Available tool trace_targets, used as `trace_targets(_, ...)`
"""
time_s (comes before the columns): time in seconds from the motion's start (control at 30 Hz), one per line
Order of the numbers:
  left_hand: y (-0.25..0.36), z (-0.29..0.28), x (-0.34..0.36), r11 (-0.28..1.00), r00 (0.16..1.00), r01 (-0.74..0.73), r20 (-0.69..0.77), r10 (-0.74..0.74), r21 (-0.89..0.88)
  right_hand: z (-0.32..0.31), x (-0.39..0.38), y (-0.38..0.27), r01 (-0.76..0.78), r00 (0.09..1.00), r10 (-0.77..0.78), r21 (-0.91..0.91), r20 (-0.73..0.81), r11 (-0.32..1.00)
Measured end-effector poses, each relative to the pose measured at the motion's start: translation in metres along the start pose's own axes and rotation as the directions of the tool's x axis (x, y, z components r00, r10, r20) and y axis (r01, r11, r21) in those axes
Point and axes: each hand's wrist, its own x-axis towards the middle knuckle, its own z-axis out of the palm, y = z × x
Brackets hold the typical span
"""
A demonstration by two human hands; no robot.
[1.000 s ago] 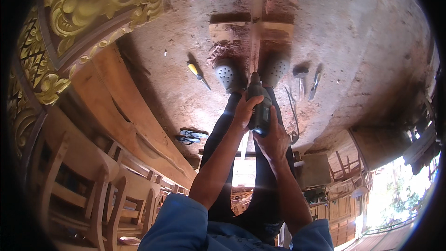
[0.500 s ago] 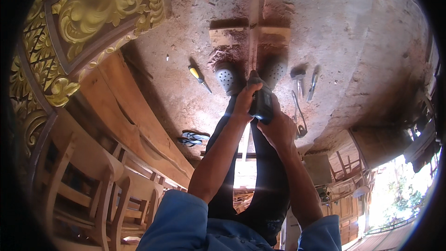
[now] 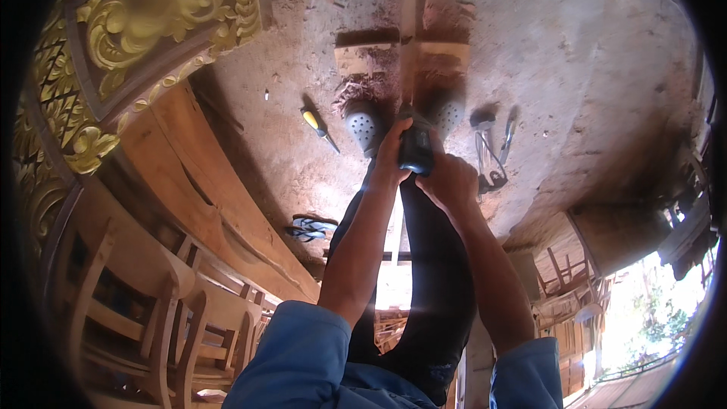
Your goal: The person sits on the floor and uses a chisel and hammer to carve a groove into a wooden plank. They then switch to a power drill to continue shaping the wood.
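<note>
A long narrow strip of wood runs away from me between my shoes. On its near end sits a dark handheld power tool, its exact kind hard to make out. My left hand wraps round the tool's left side, its thumb near the front. My right hand grips the rear of the tool from the right. A dark cord-like loop lies on the floor beyond my right hand. Reddish shavings lie by my left shoe, against a crosswise wooden block beneath the strip.
Left of my feet lies a yellow-handled screwdriver. A hammer and a slim chisel-like tool lie on the right. Flip-flops, long planks, wooden chairs and a gold carved panel line the left.
Both hands have pushed the power tool a short way forward along the strip. The cord-like loop on the right has shifted forward too. My view has moved slightly.
</note>
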Motion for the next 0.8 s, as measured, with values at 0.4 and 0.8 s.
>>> trace_targets(0.4,-0.039,0.010,-0.168,0.916,0.994,-0.006,-0.100,0.050,0.401,-0.083,-0.138,-0.002,-0.033,0.999,0.028,0.288,0.022,0.957)
trace_targets(0.8,0.028,-0.088,-0.015,-0.303,0.895,0.132,0.018,0.446,0.944,-0.051,-0.128,0.044,-0.154,0.904,0.417,0.840,-0.093,0.520)
